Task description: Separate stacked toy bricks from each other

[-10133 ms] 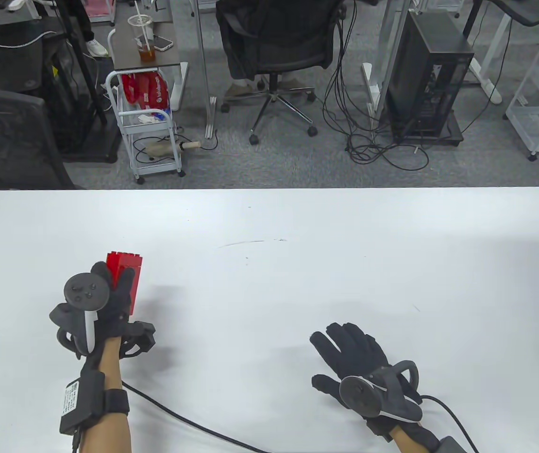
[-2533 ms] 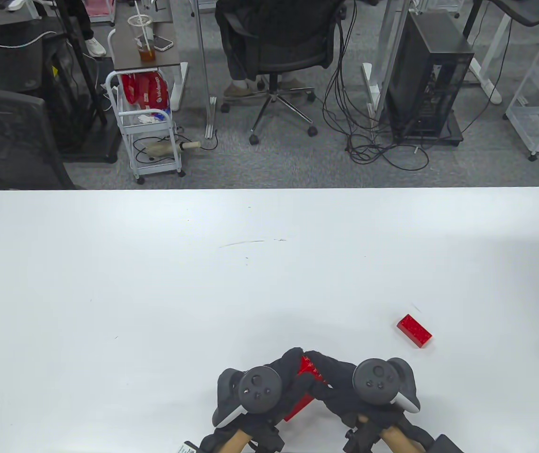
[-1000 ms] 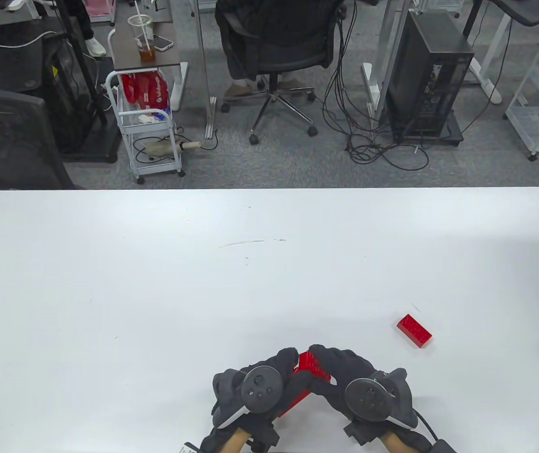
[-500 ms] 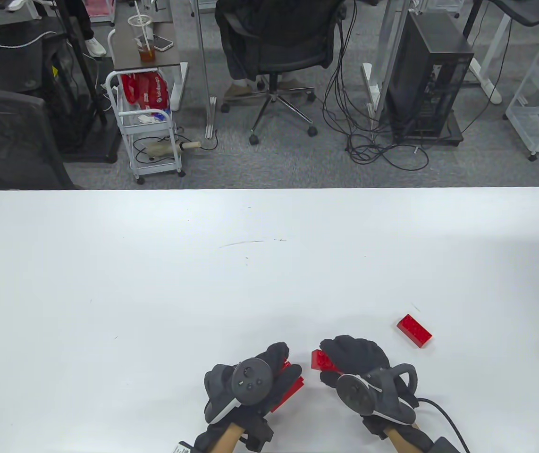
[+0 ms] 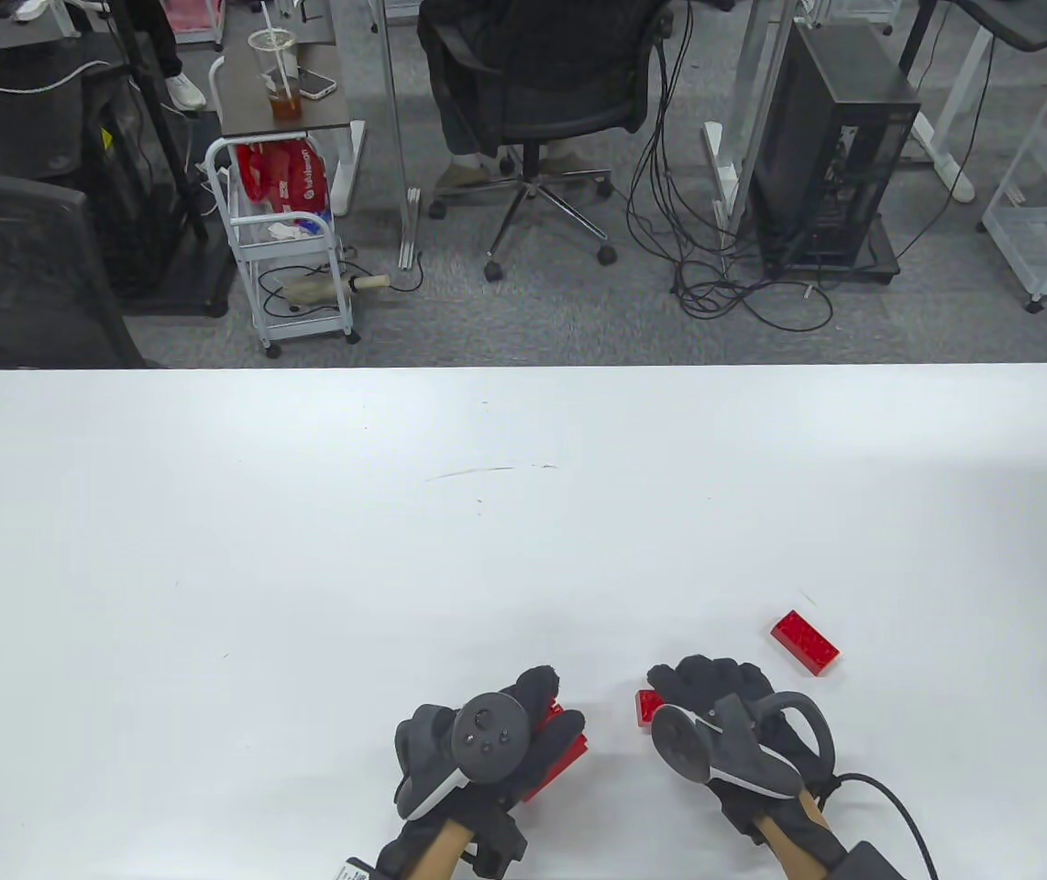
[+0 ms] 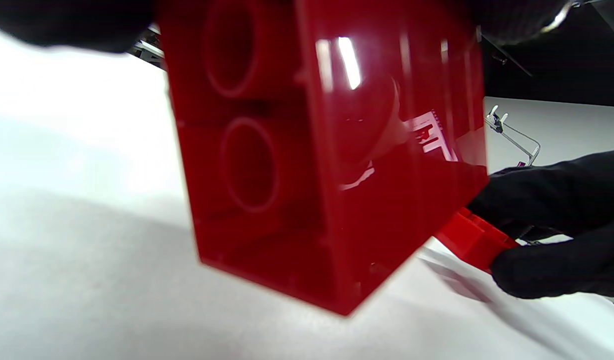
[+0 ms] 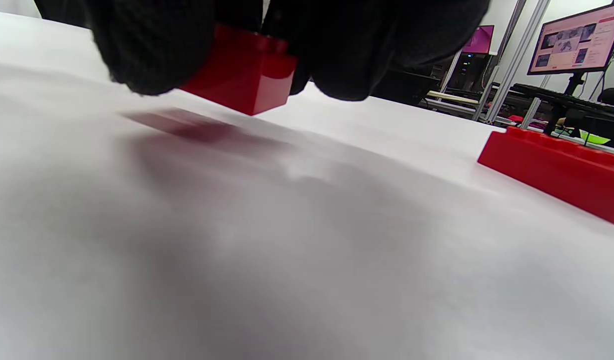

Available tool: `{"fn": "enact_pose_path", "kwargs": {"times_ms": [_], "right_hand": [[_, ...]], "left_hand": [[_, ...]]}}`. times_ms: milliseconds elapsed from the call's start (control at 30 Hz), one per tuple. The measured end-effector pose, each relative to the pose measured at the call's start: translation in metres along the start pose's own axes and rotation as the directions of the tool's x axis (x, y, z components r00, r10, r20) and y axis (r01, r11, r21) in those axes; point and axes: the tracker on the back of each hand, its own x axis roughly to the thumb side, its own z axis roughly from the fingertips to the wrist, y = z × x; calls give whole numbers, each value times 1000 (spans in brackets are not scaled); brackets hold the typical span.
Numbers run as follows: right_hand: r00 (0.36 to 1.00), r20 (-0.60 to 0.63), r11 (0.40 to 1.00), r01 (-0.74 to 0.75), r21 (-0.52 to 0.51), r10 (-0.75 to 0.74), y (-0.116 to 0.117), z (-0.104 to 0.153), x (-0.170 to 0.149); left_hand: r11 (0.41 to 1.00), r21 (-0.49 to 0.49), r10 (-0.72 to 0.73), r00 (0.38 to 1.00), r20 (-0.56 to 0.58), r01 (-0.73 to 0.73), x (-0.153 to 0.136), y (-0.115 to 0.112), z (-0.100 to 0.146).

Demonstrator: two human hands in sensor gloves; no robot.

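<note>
My left hand (image 5: 533,724) grips the red brick stack (image 5: 560,765) near the table's front edge. It fills the left wrist view (image 6: 326,165), hollow underside towards the camera. My right hand (image 5: 716,692) holds one red brick (image 5: 648,707) just above the table, apart from the stack. That brick shows between the fingers in the right wrist view (image 7: 242,70) and in the left wrist view (image 6: 474,240). Another loose red brick (image 5: 805,642) lies flat on the table, right of and beyond my right hand, also in the right wrist view (image 7: 556,170).
The white table (image 5: 487,550) stretches wide beyond the hands. A black cable (image 5: 890,807) trails from my right wrist at the front edge. Office chairs, a cart and a computer tower stand on the floor past the far edge.
The hands were together on the stack one second ago. My right hand has pulled one brick off and moved right and down towards the table. My left hand stays in place with the rest.
</note>
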Motion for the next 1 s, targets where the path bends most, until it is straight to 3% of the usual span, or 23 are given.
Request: {"fn": "enact_pose_path", "kwargs": {"times_ms": [467, 867, 1000], "right_hand": [[999, 2, 995, -47, 93, 47, 6, -4, 3], [999, -1, 991, -41, 127, 41, 5, -3, 3], [1000, -12, 996, -10, 83, 11, -2, 0, -1]], "left_hand": [[1000, -25, -7, 1000, 1, 7, 0, 0, -1], [999, -33, 6, 1000, 10, -6, 1, -2, -2], [1000, -9, 22, 1000, 7, -22, 1, -1, -1]]}}
